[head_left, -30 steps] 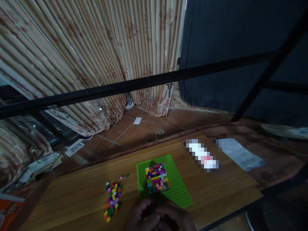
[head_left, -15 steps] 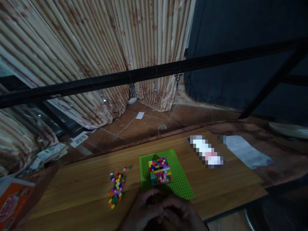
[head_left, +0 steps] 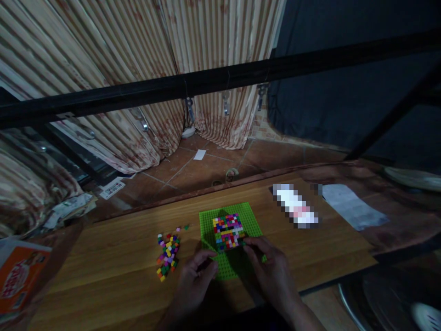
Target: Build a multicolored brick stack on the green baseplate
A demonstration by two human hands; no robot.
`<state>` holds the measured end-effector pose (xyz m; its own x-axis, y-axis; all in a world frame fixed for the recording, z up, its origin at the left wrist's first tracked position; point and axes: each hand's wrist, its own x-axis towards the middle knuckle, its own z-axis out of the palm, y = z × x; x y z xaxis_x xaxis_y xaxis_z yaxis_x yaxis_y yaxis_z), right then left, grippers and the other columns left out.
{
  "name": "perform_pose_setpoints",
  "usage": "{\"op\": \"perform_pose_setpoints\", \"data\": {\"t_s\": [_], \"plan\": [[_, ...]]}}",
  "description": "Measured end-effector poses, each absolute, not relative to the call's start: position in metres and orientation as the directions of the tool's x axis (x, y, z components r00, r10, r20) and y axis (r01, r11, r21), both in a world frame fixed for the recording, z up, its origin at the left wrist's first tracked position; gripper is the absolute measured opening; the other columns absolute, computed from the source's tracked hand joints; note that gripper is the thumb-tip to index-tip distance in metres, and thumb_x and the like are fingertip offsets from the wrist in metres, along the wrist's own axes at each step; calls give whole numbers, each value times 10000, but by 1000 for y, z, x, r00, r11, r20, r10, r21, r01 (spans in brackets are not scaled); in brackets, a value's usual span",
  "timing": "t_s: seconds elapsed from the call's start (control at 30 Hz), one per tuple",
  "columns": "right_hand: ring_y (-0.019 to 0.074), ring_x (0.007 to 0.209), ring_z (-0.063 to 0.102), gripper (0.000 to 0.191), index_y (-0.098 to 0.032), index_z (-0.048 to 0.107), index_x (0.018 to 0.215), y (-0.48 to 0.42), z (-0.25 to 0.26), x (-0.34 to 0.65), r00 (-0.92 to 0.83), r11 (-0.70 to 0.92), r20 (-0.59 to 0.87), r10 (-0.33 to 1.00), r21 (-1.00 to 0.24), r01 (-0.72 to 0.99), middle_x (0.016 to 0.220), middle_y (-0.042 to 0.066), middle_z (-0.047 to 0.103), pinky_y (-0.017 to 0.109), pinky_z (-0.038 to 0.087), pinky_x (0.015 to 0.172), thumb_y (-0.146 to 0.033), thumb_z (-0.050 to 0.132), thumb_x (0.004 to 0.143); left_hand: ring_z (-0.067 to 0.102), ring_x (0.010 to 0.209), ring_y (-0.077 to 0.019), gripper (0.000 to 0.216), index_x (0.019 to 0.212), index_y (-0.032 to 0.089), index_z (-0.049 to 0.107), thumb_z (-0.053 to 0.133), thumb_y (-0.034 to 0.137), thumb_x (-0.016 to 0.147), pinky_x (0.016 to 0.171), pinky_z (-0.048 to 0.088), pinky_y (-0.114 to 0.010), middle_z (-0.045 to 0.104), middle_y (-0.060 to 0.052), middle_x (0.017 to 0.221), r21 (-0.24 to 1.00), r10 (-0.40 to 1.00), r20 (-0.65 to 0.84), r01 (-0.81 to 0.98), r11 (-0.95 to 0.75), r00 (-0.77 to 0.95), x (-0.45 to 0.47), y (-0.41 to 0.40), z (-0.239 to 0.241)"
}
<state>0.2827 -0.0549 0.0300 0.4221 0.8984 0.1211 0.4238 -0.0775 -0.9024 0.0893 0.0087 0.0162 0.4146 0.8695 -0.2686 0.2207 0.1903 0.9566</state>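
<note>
Green studded baseplate [head_left: 251, 220] carries brick mosaic [head_left: 227, 232] toward far edge; right hand [head_left: 272, 264], fingers narrow, contents unclear, at mosaic's near-right corner: crooked press could skew it. Left hand [head_left: 195, 278], fingers slightly parted.

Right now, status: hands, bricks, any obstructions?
Right hand at brick block, near right corner, grip unclear. Left hand at left edge of green baseplate. Loose bricks off left, out of the way.

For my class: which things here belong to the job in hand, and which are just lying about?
In the job: green studded baseplate, multicoloured brick mosaic on it, loose coloured bricks.
Lying about: orange printed box, small white paper on the tiled floor, heaped papers.
</note>
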Motion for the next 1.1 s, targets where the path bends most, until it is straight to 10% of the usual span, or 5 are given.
{"op": "perform_pose_setpoints", "data": {"t_s": [0.83,1.1], "plan": [[191,711,659,255,-196,706,847,-45,34,276,444,-87,212,871,-822,562,805,71,700,292,508,651,-347,510,909,636,755,-188,228,951,201,673,576,363,823,713,490,-286,662,-33,768,926,929,-56,366,-88,365,91,1,-7],[201,704,685,236,-194,729,800,-38,37,279,522,-210,18,853,-904,374,795,61,733,285,508,634,-367,571,830,641,732,-184,253,1027,196,653,566,344,841,701,496,-286,679,-38,781,922,900,-77,374,-100,430,88,5,-6]]}}
